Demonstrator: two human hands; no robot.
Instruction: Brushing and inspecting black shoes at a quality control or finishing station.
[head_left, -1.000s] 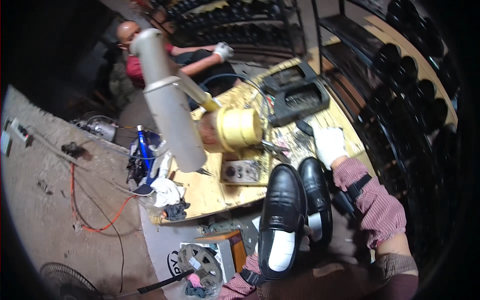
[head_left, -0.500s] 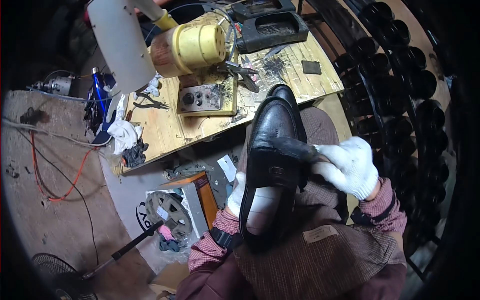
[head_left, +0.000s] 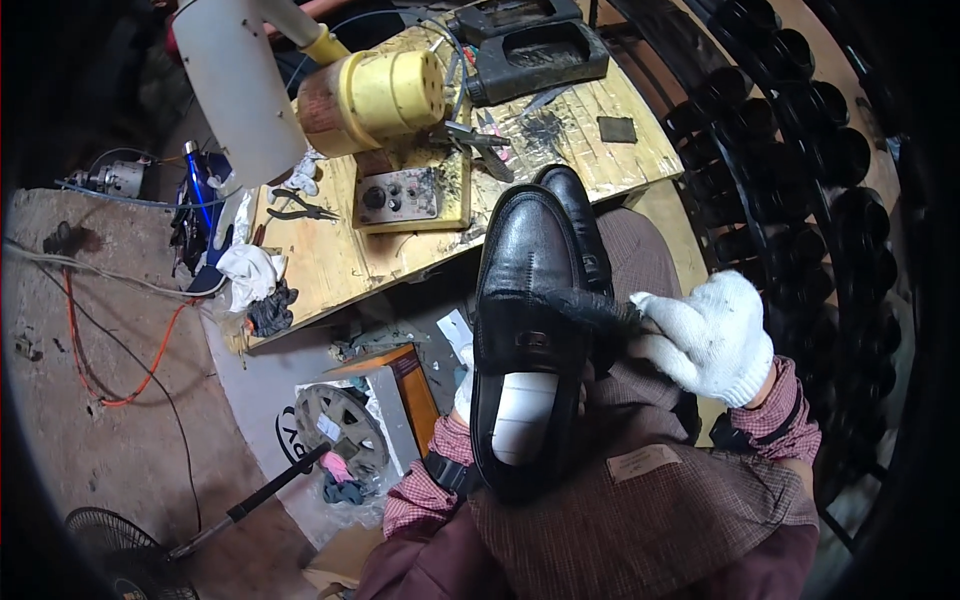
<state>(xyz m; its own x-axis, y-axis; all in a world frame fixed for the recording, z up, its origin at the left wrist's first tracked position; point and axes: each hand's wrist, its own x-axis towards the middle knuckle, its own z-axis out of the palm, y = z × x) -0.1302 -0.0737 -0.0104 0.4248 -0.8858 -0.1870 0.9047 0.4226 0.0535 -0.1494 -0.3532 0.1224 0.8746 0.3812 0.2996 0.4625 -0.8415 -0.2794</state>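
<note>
A black leather loafer [head_left: 531, 243] rests over my lap, toe pointing away, with a white insole showing in its opening. A second black loafer [head_left: 572, 205] sits partly hidden behind it on the right. My left hand [head_left: 464, 392], in a white glove, is mostly hidden beneath the near loafer's left side and supports it; its fingers cannot be seen. My right hand [head_left: 706, 338], also gloved in white, is closed round a dark brush [head_left: 590, 306]. The brush's dark head lies across the near loafer's upper, just ahead of the strap.
Ahead stands a wooden bench [head_left: 330, 270] with a yellow lamp-like fixture [head_left: 390, 95], a control box [head_left: 398, 197], pliers [head_left: 300, 207] and black cut-open canisters [head_left: 540, 62]. Racks of black shoes [head_left: 790, 200] line the right. A fan [head_left: 120, 545] and an open box [head_left: 395, 400] sit lower left.
The near loafer has shifted left and turned more upright in view, exposing more of the second loafer. My right hand has moved slightly right, with the brush still across the upper.
</note>
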